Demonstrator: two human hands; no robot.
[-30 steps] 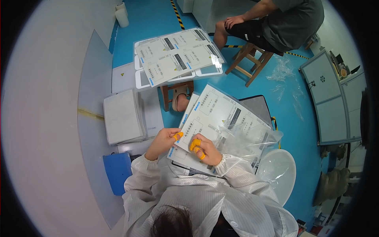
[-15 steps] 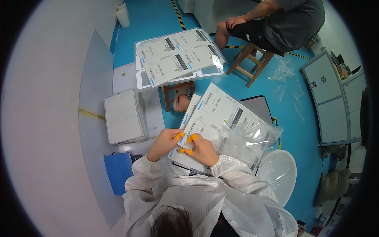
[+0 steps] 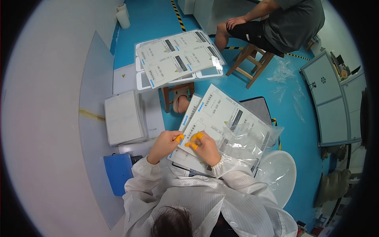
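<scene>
Several white printed sheets (image 3: 211, 114) with blue, black and yellow marks lie stacked at a slant before me. My left hand (image 3: 162, 147), with a yellow-orange finger cot, pinches the near-left edge of the top sheet. Over that same corner, my right hand (image 3: 208, 150) has its cotted thumb and finger curled toward each other. Whatever is between those fingertips, if anything, is too small to make out. A crumpled clear plastic film (image 3: 250, 142) rests on the right part of the sheets, beside my right wrist.
More printed sheets (image 3: 177, 55) lie on a stool farther off. Left of me are a stack of white panels (image 3: 122, 118) and a blue box (image 3: 118, 173). A white tub (image 3: 282, 173) with clear film stands at right. Another person (image 3: 292, 27) sits on a wooden stool (image 3: 252, 65).
My right thumb has moved up toward the curled finger, narrowing the gap between them. My left hand stays at the sheet's edge, shifted only slightly.
</scene>
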